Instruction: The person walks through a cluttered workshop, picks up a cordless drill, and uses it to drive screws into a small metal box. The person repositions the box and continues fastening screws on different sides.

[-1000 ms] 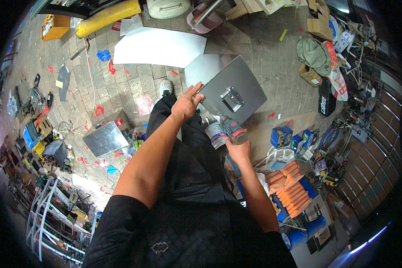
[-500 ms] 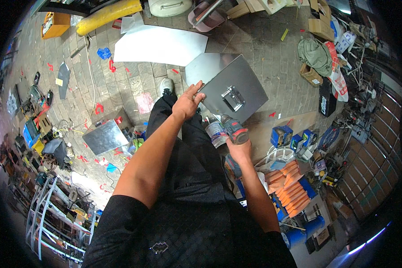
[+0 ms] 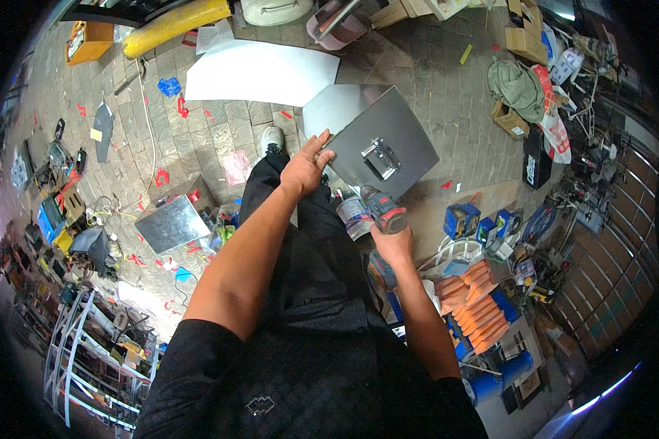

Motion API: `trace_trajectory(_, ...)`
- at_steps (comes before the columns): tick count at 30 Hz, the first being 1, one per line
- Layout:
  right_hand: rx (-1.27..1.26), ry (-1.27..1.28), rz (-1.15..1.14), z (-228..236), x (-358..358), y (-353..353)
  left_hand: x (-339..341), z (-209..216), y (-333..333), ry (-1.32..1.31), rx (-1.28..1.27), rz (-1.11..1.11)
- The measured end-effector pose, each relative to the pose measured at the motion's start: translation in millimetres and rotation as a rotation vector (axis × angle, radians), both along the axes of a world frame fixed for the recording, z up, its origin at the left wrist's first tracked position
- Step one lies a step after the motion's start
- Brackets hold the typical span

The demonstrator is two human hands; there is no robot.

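Note:
A grey sheet-metal box (image 3: 410,139) with a shiny metal handle or latch (image 3: 379,158) on its upper face stands tilted in front of me. My left hand (image 3: 306,167) grips its left edge, fingers laid over the rim. My right hand (image 3: 394,245) is closed round a cordless drill (image 3: 383,208), dark with red parts. The drill's front end points at the box's near edge; whether the tip touches the metal I cannot tell. Beside the drill, partly hidden by it, is a round printed can (image 3: 354,218).
A white sheet (image 3: 260,72) lies on the paved floor beyond the box. To the left are a smaller metal box (image 3: 172,225) and scattered red scraps. Orange ridged pieces (image 3: 477,311) and blue boxes (image 3: 461,222) stand at the right. A yellow cylinder (image 3: 176,28) lies at the far left.

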State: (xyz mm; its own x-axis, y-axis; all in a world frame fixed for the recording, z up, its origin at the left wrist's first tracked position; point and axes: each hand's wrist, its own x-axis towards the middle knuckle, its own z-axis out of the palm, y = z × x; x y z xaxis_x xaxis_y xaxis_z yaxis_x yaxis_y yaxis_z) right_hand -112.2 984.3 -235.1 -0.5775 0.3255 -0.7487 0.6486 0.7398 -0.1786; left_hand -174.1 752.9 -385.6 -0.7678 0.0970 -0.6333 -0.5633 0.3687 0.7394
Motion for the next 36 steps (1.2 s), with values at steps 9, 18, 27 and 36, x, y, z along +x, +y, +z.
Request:
trace_trajectory(9, 0.005, -0.039, -0.022, -3.3, 1.2, 1.7, 4.2, -7.5, -0.2, 0.037, -0.018, -0.028)
trace_trajectory(18, 0.034, 0.068, -0.012, -1.2, 2.4, -0.8, 2.4, -4.4, 0.3, 0.059, -0.023, -0.019)
trace_trajectory(27, 0.063, 0.014, 0.009, -2.3, 1.5, 1.0, 4.6, -8.5, 0.3, 0.038, -0.013, -0.009)
trace_trajectory(36, 0.041, 0.032, 0.018, -3.7, 1.2, 0.4, 4.2, -8.0, 0.2, 0.046, -0.012, -0.012)
